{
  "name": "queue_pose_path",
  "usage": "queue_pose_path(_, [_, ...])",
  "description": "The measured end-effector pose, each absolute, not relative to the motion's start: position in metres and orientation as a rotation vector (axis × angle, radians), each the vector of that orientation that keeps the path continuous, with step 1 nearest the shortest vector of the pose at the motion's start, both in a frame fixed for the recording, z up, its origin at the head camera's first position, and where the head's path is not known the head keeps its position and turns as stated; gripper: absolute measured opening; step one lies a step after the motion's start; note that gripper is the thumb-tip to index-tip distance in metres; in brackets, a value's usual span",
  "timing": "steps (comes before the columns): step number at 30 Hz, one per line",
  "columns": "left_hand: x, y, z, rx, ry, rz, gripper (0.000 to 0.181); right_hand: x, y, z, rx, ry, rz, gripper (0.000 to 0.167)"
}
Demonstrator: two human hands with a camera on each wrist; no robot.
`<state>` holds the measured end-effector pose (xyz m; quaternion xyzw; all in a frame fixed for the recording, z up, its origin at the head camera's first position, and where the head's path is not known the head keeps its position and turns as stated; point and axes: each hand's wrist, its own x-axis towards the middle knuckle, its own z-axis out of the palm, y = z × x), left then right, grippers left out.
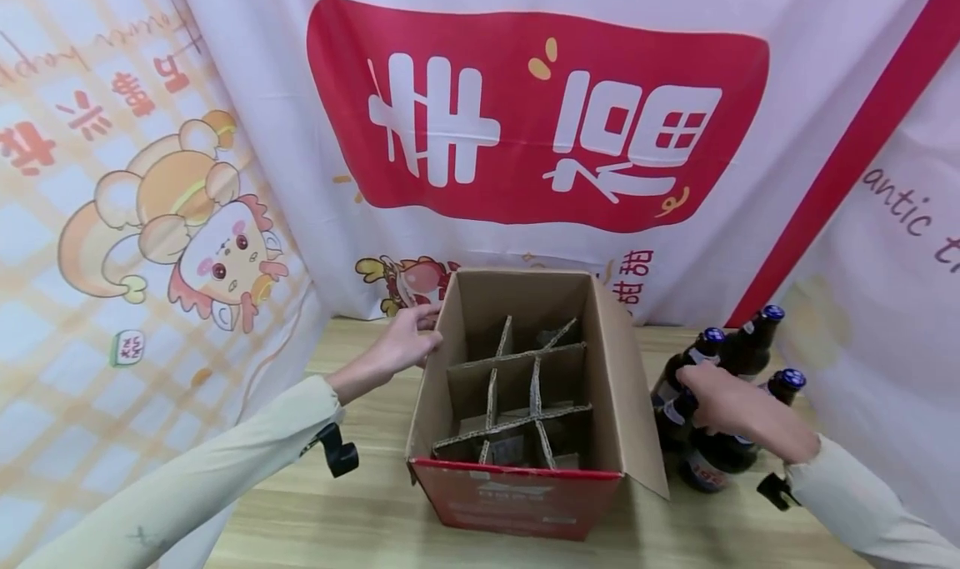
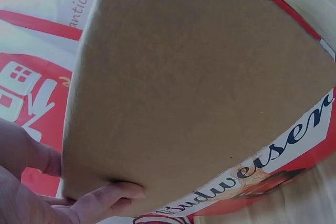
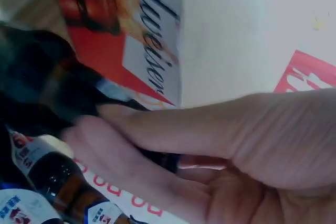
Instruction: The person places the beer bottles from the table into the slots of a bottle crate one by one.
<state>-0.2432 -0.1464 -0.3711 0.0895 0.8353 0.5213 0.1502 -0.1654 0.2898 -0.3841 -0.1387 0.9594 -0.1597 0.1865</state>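
Note:
A tall cardboard box (image 1: 525, 502) stands with its top flaps raised, cardboard dividers (image 1: 517, 356) inside it. My left hand (image 1: 401, 340) holds the far left corner of the box, thumb and fingers on either side of the cardboard (image 2: 199, 87). To the right of the box, several dark glass beer bottles (image 1: 705, 469) with blue caps stand close together. Over them, my right hand (image 1: 731, 402) grips one beer bottle (image 3: 47, 82) by the neck between thumb and fingers. That neck is largely hidden by the hand in the right wrist view.
One flap (image 1: 633, 394) leans outward on the box's right, towards the bottles. Printed cloth (image 1: 525, 119) hangs behind and at both sides. The wood-patterned table (image 1: 345, 477) shows around the box.

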Motion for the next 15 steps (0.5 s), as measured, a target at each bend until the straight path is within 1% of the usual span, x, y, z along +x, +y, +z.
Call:
queue_pose_path(2, [-0.245,-0.147,-0.37,0.239,2.409,1.5,0.065,-0.163,0.29,-0.394,-0.423,2.773,-0.537,0.021])
queue_pose_path(4, [-0.248,-0.148,-0.37,0.224,2.419,1.503,0.064,-0.161,0.289,-0.402,-0.481,2.87,-0.575,0.018])
queue_pose_path(6, [-0.251,-0.149,-0.37,0.208,2.415,1.512,0.064,-0.16,0.288,-0.41,-0.473,2.929,-0.65,0.017])
queue_pose_path(9, [-0.254,-0.152,-0.368,0.191,2.415,1.504,0.065,-0.161,0.283,-0.421,-0.408,3.001,-0.746,0.02])
queue_pose_path(12, [-0.255,-0.154,-0.367,0.187,2.403,1.493,0.065,-0.165,0.277,-0.433,-0.318,3.108,-0.816,0.028])
queue_pose_path(15, [-0.255,-0.155,-0.367,0.198,2.392,1.48,0.066,-0.17,0.274,-0.45,-0.226,3.228,-0.937,0.031])
